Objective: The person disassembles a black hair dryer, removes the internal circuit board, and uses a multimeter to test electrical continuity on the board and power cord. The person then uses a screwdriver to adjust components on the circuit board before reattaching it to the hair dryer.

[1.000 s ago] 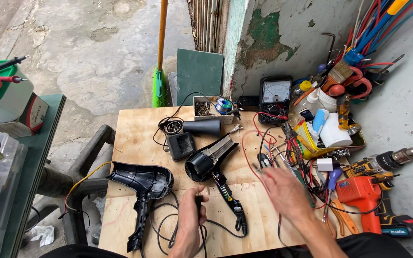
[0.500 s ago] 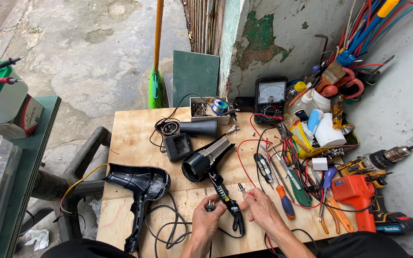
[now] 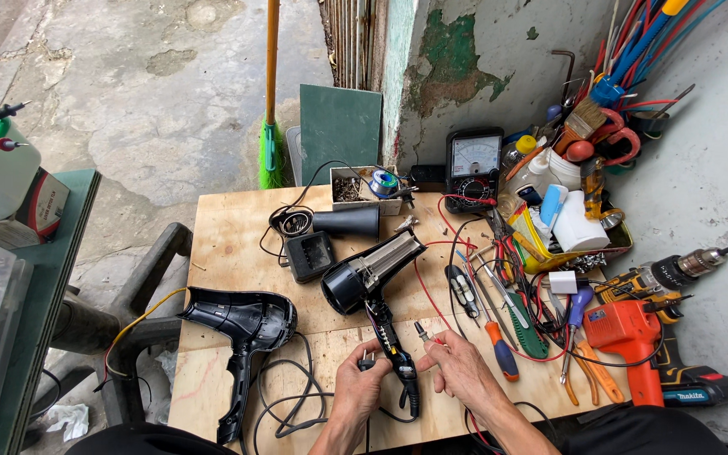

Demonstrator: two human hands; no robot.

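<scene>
Between your two sets of fingertips lies the opened hair dryer point(image 3: 370, 291): black, casing off, its bare silvery heating barrel angled up and away from your fingers. Its slim handle runs down between them, your left fingers touching it, your right just beside.

My left hand point(image 3: 362, 389) pinches a small dark part beside the handle of the opened hair dryer point(image 3: 372, 291), which lies at the middle of the plywood tabletop point(image 3: 229, 227). My right hand point(image 3: 458, 371) sits just at three o'clock of that handle, fingers point(image 3: 431, 344) holding a thin red-tipped probe point(image 3: 423, 331). At nine o'clock lies the empty black dryer shell point(image 3: 246, 324), cord looped below it. At twelve o'clock stands a meter point(image 3: 473, 168). At three o'clock lie screwdrivers point(image 3: 499, 350), pliers point(image 3: 596, 379) and an orange drill point(image 3: 634, 337).
</scene>
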